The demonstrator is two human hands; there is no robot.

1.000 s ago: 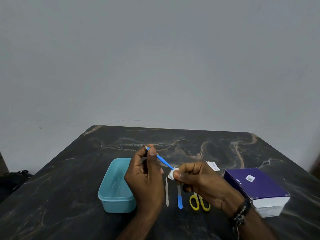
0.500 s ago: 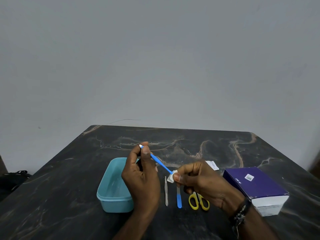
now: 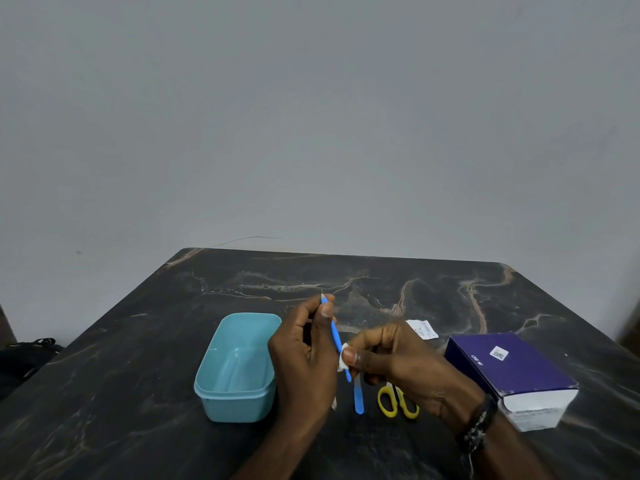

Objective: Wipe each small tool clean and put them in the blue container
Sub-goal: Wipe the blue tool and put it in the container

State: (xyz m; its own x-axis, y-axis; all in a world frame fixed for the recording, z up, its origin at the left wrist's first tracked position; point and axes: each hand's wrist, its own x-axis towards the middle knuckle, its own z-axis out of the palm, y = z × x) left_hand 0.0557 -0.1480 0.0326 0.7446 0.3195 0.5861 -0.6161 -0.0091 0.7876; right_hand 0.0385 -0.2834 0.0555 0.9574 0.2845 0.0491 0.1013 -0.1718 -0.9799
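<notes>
Tool in hand: a slim blue tool (image 3: 335, 336) held above the table at lower centre of the frame, its long axis running steeply from upper left down to lower right
Left hand: the left hand (image 3: 304, 358) is closed around the upper part of the tool, thumb and fingers pinching the shaft near its tip
Right hand: the right hand (image 3: 394, 358) pinches a small white wipe (image 3: 343, 358) shut around the lower shaft, just beside the left hand
Key relation: the blue container (image 3: 239, 367) sits open just left of the left hand, so that hand is judged the nearer for the drop
Tools waiting: a blue-handled tool (image 3: 358, 398) and yellow scissors (image 3: 398, 403) lie on the table (image 3: 138, 358) below the hands; a pale sliver at the left wrist may be another, too hidden to tell
Surroundings: a purple box (image 3: 509, 368) at lower right, a torn white sachet (image 3: 422, 329) just behind the right hand
</notes>
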